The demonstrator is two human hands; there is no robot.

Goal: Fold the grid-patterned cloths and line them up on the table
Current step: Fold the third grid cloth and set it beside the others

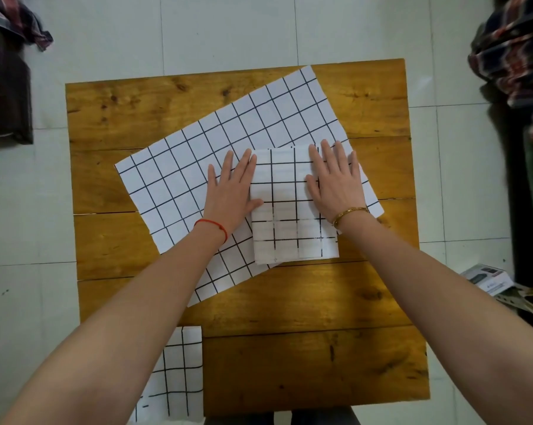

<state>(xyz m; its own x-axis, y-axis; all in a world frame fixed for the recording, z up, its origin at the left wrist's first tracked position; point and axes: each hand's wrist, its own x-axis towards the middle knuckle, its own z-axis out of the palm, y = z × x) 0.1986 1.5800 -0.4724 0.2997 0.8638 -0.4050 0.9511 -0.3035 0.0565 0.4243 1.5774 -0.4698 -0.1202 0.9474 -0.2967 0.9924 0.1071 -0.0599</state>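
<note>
**Folded grid cloth pinned flat, big one waiting underneath**

Only the head view here, looking straight down at a wooden table (305,302).

Both hands are flat with fingers straight, pressing rather than gripping anything. The left hand (231,191) sits half on the left edge of the folded grid cloth (293,210), half on the unfolded grid cloth (216,154) lying under it. The right hand (335,182) presses the folded piece's upper right part. So the folded one lies right between the two hands, its long axis running away from the person toward the far edge of the table.

The unfolded cloth is spread at a slant, long axis going from near-left up to far-right. A second folded cloth (179,375) sits at the near-left edge of the table, so my guess is the pressed one belongs beside it, toward the person. The left hand looks nearer to that spot.

Hard to make out: the left forearm covers part of that near cloth and the picture's bottom edge cuts it off, so I can't tell its full shape. Can't count the layers in the fold either.
</note>
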